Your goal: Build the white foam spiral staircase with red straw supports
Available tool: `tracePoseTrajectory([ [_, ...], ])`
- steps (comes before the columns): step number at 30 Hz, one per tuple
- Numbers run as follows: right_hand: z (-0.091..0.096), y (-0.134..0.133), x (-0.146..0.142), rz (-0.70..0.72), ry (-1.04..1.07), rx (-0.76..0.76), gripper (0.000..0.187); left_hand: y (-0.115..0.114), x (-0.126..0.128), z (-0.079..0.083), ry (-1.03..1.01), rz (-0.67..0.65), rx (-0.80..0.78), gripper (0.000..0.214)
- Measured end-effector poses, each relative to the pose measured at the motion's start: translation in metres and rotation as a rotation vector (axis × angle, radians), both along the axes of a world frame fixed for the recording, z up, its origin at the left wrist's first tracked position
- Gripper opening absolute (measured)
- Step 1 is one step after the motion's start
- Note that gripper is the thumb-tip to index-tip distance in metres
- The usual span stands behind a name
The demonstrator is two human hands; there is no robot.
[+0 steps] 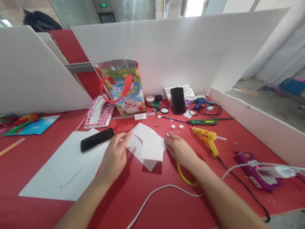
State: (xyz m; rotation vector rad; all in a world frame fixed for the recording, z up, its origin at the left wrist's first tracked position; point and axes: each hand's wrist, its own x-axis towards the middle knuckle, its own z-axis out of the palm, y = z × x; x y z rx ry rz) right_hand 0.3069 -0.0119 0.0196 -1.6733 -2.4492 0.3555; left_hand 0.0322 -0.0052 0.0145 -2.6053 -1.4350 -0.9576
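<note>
We have white paper (152, 147) lying between our left hand (115, 155) and right hand (179, 148); can't tell if either's clamped on it.

This looks like a handcraft bench in a workshop. A red tabletop (152, 210) runs beneath the left hand (116, 156) and right hand (181, 149), and a tall white partition (181, 54) closes it off beyond them, cubicle-style. Folded white paper (152, 148) between the hands, 3 small jars (155, 107) ahead of them, and a yellow glue gun (211, 141) and purple power strip (254, 168) right of the right hand speak of craftwork. Well beyond the hands, a bare grey wall (133, 12), a green lit sign (103, 5) and, far right, a rough, littered floor (274, 108) suggest an unfinished or industrial building.
</note>
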Motion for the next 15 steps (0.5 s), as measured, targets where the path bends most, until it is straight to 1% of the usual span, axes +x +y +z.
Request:
tracePoseTrajectory([
  [2, -0.001, 0.000, 0.000, 0.001, 0.017, 0.008, 0.022, -0.022, 0.002, 0.000, -0.054, -0.089, 0.075, 0.075],
  [3, -0.002, 0.001, -0.001, -0.007, 0.022, 0.005, 0.021, -0.029, 0.004, 0.000, -0.066, -0.108, 0.072, 0.080],
  [5, -0.003, 0.001, -0.001, -0.028, 0.029, -0.004, 0.021, -0.037, 0.008, -0.001, -0.085, -0.141, 0.056, 0.086],
  [8, -0.003, 0.001, -0.002, -0.039, 0.038, -0.010, 0.019, -0.036, 0.012, -0.003, -0.081, -0.185, 0.034, 0.088],
  [15, -0.002, 0.002, -0.001, -0.033, 0.018, -0.021, 0.017, -0.029, 0.012, -0.009, -0.079, -0.244, 0.073, 0.087],
])
